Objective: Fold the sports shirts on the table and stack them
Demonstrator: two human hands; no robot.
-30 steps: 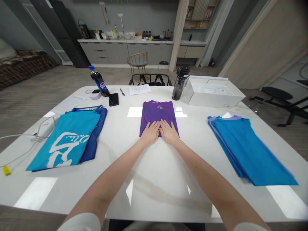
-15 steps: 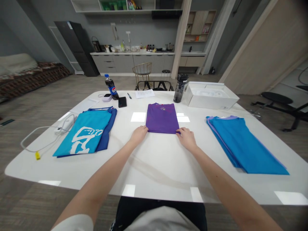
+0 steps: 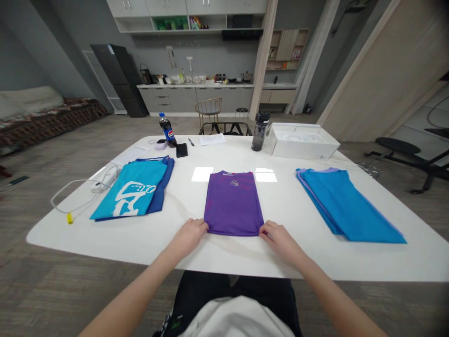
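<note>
A folded purple T-shirt (image 3: 233, 203) lies flat on the white table in front of me, its collar facing away. My left hand (image 3: 189, 236) pinches its near left corner. At the near right corner, my right hand (image 3: 280, 238) grips the hem between thumb and fingers. To the left rests a pile of folded shirts, a turquoise shirt (image 3: 135, 187) with white print on top of a dark blue shirt (image 3: 164, 189). Over on the right, a folded blue shirt (image 3: 351, 206) covers a lilac one, of which only edges show.
Along the far side stand a cola bottle (image 3: 168, 131), a phone (image 3: 181, 150), a pen (image 3: 191, 142), a paper sheet (image 3: 213, 139), a dark tumbler (image 3: 260, 133) and a white box (image 3: 303, 142). A power strip (image 3: 105, 179) with a looping cable lies at the left edge.
Both hands have drawn the purple T-shirt toward me, nearer the table's front edge, still holding its two near corners. The head view has tilted up slightly.
</note>
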